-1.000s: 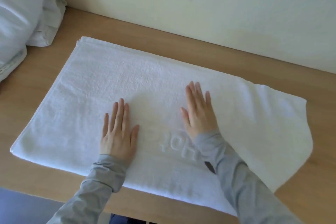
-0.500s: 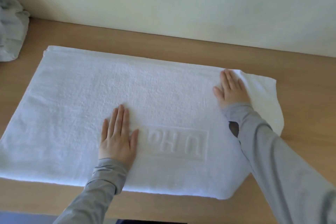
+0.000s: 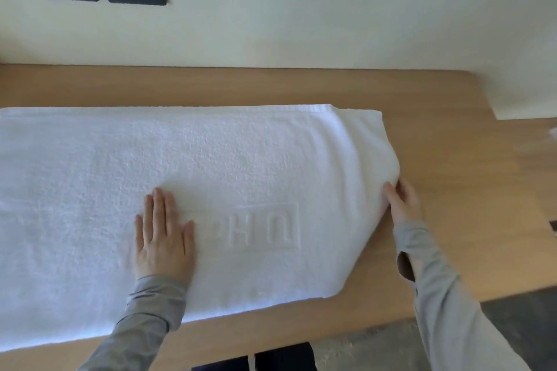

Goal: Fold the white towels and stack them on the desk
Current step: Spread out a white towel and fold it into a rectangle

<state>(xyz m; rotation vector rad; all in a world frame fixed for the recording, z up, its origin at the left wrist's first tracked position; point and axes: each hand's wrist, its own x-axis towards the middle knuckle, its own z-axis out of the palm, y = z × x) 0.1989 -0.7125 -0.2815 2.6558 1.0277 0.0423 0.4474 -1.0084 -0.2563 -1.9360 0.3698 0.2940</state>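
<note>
wooden desk [image 3: 452, 159], white towel [image 3: 211, 166] flat on it

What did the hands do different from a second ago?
The right hand slid from the middle of the white towel out to its right end and now grips that edge, thumb on top. The left hand stayed pressed flat beside the embossed logo, and the towel stayed on the desk.

The white towel [image 3: 241, 166] lies flat on the wooden desk [image 3: 467, 159]. It is big, soft and fluffy, and folded into a long shape. A box with raised letters is pressed into it near the front. Its right end is slanted and a bit puffed up. Its left end goes out of the picture.
</note>
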